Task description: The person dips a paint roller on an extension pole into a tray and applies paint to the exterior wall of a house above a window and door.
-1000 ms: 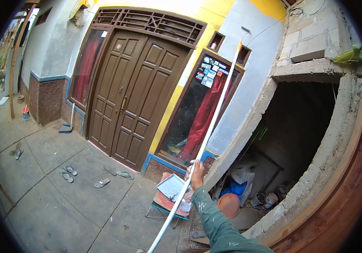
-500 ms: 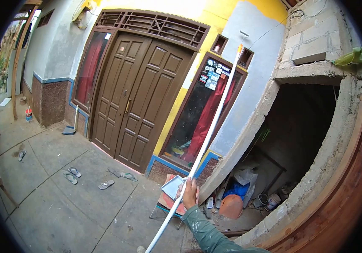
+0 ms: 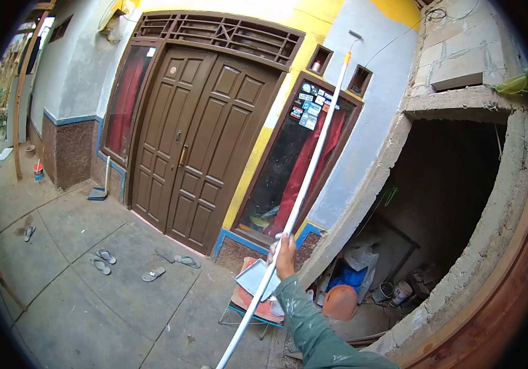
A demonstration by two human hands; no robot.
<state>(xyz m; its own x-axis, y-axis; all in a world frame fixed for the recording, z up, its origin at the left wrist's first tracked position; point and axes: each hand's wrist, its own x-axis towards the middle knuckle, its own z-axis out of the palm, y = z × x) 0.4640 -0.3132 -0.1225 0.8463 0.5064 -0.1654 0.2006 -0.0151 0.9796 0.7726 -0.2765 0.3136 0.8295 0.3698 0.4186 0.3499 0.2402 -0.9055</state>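
Observation:
My right hand (image 3: 284, 254) is closed around a long white extension pole (image 3: 309, 169), arm stretched out in a paint-spattered green sleeve. The pole slants up to the right and ends in an orange fitting and a small paint roller (image 3: 356, 35) against the grey-painted patch of wall (image 3: 372, 117) beside the yellow part. My left hand is out of view; the pole's lower end leaves the frame at the bottom. Below my hand a grey paint tray (image 3: 253, 278) rests on a small stool.
Brown double doors (image 3: 199, 138) and a window with red curtain (image 3: 304, 166) fill the wall. Several sandals (image 3: 125, 261) lie on the concrete yard. A raw concrete archway (image 3: 461, 203) at right shelters buckets, an orange bowl (image 3: 340, 302) and bags.
My right hand went down the pole and came back up. The roller shifted slightly higher on the grey wall patch. The view swayed a little.

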